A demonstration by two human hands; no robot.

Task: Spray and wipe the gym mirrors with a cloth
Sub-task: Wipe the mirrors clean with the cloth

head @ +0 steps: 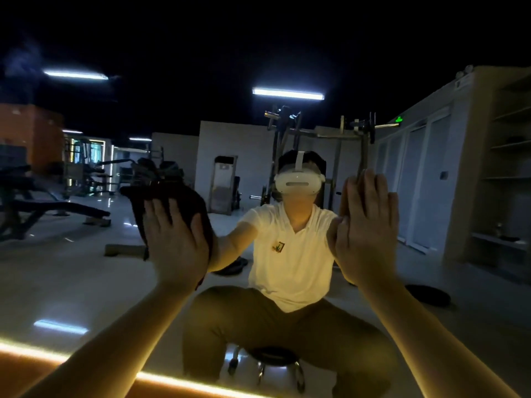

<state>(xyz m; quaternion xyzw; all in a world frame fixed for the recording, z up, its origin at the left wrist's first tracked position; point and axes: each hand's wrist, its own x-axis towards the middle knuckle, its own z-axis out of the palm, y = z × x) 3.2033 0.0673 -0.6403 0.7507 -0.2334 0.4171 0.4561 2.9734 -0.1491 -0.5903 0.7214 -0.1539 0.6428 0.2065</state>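
The gym mirror point(86, 282) fills the whole view in front of me. My left hand point(175, 242) lies flat, fingers straight, pressing a dark cloth point(169, 196) against the glass at centre left. My right hand point(370, 228) rests flat on the mirror at centre right, fingers straight and together, holding nothing. Between my arms the glass reflects a person in a white shirt, seated on a small stool and wearing a white headset. No spray bottle is in view.
A glowing light strip point(161, 377) runs along the mirror's lower edge. The reflection shows weight benches point(43, 208) at left, a rack machine point(321, 133) behind the person, and shelves point(505, 145) at right.
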